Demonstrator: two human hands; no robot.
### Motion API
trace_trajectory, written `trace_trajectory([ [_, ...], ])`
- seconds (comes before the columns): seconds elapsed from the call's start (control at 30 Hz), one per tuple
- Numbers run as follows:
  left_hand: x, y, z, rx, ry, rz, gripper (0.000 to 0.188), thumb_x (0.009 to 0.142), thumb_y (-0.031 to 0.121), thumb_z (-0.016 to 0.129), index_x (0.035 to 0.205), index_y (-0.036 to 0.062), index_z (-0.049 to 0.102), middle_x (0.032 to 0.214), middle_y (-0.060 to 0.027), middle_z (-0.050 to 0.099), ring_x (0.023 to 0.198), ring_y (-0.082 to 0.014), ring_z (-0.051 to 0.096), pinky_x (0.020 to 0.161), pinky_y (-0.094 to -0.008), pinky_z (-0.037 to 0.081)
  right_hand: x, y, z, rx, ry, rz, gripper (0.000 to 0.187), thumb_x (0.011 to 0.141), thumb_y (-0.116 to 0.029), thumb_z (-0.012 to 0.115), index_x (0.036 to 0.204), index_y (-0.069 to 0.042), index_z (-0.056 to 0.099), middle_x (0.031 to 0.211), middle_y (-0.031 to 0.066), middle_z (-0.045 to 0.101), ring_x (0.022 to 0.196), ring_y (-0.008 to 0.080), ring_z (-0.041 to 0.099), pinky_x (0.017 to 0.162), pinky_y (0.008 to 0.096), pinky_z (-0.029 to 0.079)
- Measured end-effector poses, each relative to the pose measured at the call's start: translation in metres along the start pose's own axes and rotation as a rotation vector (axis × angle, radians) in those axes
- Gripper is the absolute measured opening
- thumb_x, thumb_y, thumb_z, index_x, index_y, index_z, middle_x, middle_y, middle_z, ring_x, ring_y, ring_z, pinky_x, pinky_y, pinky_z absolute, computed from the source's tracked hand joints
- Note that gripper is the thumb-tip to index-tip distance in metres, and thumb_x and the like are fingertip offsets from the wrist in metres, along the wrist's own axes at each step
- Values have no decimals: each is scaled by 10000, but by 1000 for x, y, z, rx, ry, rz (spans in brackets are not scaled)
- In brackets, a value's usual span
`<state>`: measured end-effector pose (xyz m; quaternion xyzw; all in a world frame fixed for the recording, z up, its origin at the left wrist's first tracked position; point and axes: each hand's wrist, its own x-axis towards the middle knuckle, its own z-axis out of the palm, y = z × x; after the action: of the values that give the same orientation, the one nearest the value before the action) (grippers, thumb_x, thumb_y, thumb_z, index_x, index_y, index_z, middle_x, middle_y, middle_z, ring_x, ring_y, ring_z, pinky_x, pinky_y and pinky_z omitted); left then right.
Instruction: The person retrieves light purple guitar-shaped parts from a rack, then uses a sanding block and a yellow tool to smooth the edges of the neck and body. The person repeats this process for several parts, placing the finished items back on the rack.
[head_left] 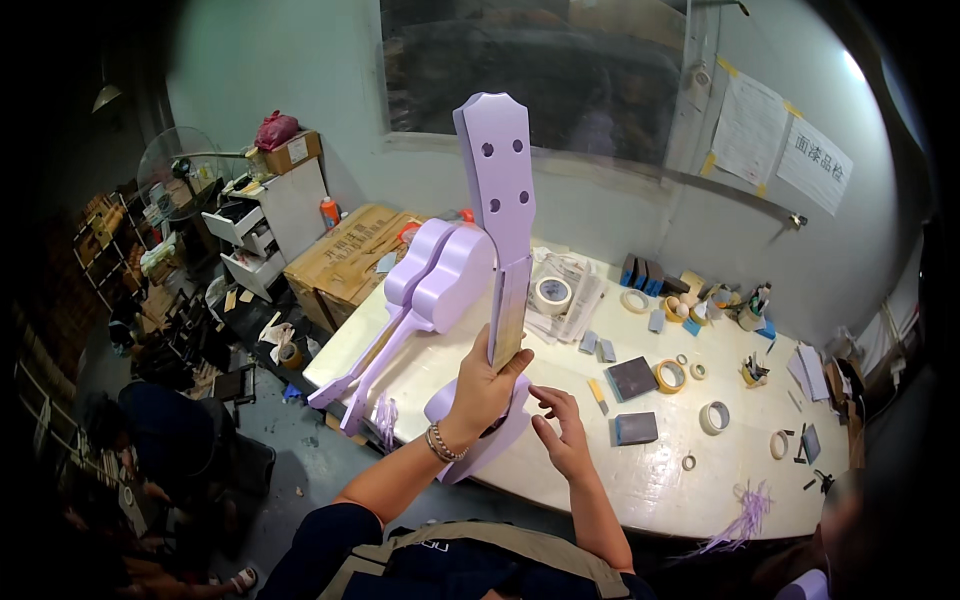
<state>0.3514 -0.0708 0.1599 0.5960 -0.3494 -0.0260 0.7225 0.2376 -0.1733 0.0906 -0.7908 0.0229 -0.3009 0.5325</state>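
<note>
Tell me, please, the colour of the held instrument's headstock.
The headstock is light purple, clearest in the head view.

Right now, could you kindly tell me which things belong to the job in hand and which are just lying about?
In hand: lilac ukulele; left hand gripping its neck; right hand beside its body.
Seemingly lying about: dark blocks; lilac strips; large cardboard box.

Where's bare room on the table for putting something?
Bare tabletop shows between the right forearm and purple strips, and between the left hand and the paired purple instruments. Crowded: the far edge, with dark blocks, tape and pots.
</note>
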Motion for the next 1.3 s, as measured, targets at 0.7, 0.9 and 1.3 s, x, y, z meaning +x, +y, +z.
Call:
trace_trajectory([
  [0.7,-4,13,25,-831,-110,-351,207,921,133,500,1106,59,447,906,-30,527,896,-148,542,863,-316,443,-147,99,-42,911,857,672,598,930,-451,383,1375,-61,292,1369,115,365,1264,276,342,1021,381,283],
  [0.9,-35,14,36,-630,-483,-270,484,928,120,437,1346,44,207,1166,-133,463,1120,-241,477,951,-381,383,-220,81,-45,1151,798,475,601,922,-449,416,1380,-81,289,1362,92,387,1242,263,376,991,395,331],
  [1.3,-81,4,51,-577,-920,-427,532,916,112,462,1358,18,182,1266,-181,447,1216,-250,425,988,-367,361,-345,24,-23,956,1286,526,597,922,-442,420,1380,-83,289,1361,92,389,1239,262,380,992,400,330],
])
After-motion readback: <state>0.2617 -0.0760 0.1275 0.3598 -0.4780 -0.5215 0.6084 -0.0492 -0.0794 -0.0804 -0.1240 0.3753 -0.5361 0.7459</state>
